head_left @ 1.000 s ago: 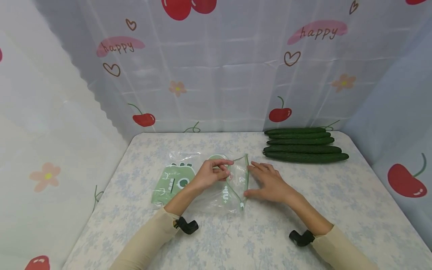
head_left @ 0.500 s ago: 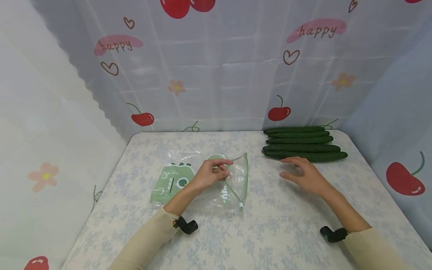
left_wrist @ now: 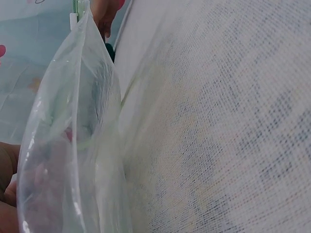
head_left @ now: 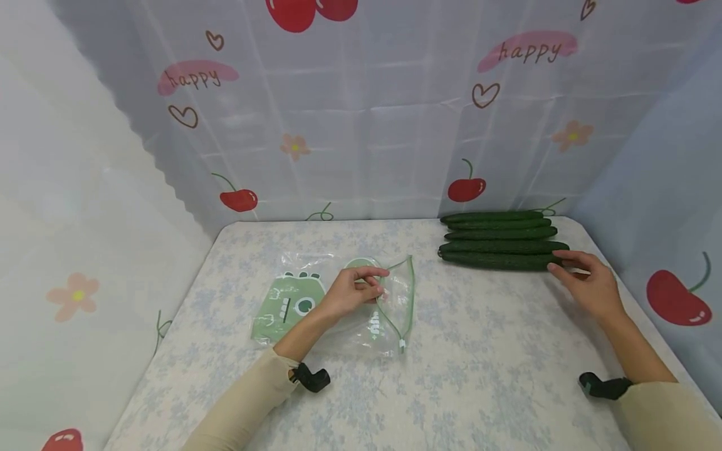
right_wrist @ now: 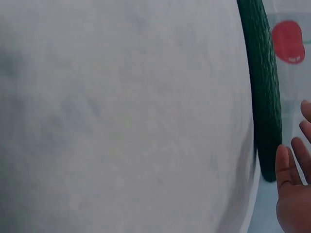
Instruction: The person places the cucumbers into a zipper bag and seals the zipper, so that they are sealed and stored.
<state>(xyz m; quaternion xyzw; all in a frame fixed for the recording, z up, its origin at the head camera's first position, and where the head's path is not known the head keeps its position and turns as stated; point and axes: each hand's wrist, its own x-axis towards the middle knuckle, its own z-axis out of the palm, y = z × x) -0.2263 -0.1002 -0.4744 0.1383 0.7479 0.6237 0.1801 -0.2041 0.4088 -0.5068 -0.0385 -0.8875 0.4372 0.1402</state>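
Note:
A clear slider zip bag (head_left: pixel 352 335) with a green cartoon print lies flat on the table, its green-edged mouth facing right and standing apart. My left hand (head_left: pixel 345 293) pinches the bag's upper layer near the mouth; in the left wrist view, the clear plastic (left_wrist: pixel 53 145) bulges up beside the fingers. At the back right lie several long dark green cucumbers (head_left: pixel 499 235) side by side. My right hand (head_left: pixel 592 285) is at the right end of the nearest cucumber (head_left: pixel 499 260), thumb and fingers spread around its tip. In the right wrist view the fingertips are right beside that cucumber's end (right_wrist: pixel 267 160).
A pale blue-flowered cloth covers the table (head_left: pixel 451 388). Behind and at both sides hang printed curtains (head_left: pixel 372 138), the rear one right behind the cucumbers. The bag's white slider (head_left: pixel 402 343) sits at the near corner of its mouth.
My right hand has left the bag's mouth and moved right to the end of the nearest cucumber. The left hand has kept its pinch on the bag, nearly still.

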